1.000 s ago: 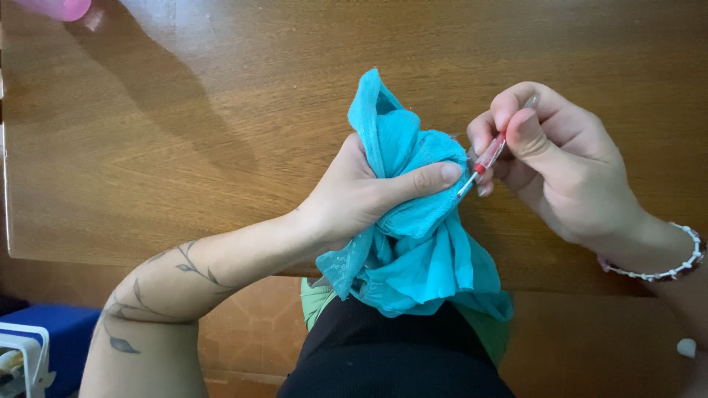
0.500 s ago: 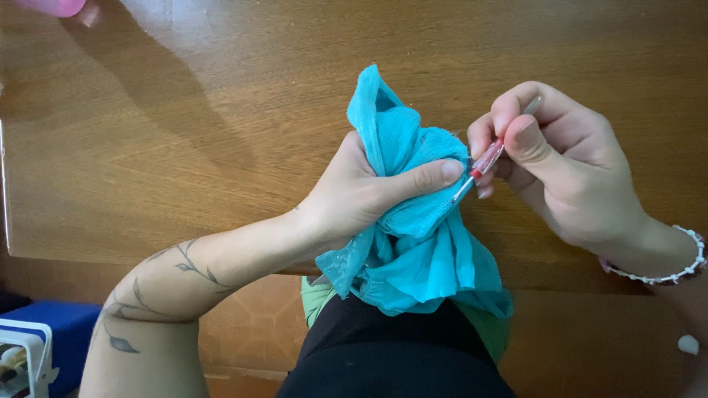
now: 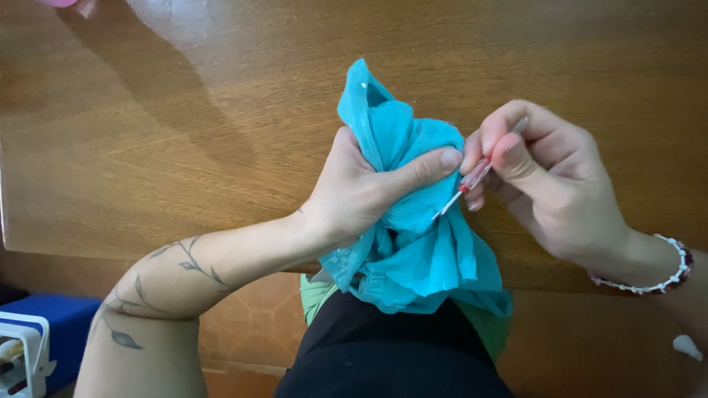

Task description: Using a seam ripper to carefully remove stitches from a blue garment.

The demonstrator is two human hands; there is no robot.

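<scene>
- counter point(image 3: 184, 133): brown wood, glossy, fills most of the view, shadow across upper left
- pink thing point(image 3: 63, 3): top left edge, mostly cut off, kind unclear
- blue box point(image 3: 63, 324): bottom left, below counter edge
- white plastic frame point(image 3: 29, 354): just in front of blue box, partly cut off
- small white object point(image 3: 686, 346): bottom right, on the floor, blurred
- floor point(image 3: 251, 324): brownish tiles under the counter

Left hand point(image 3: 361, 193) clenched in a grip, right hand point(image 3: 542, 184) fingers pinched, forearms angled inward
</scene>
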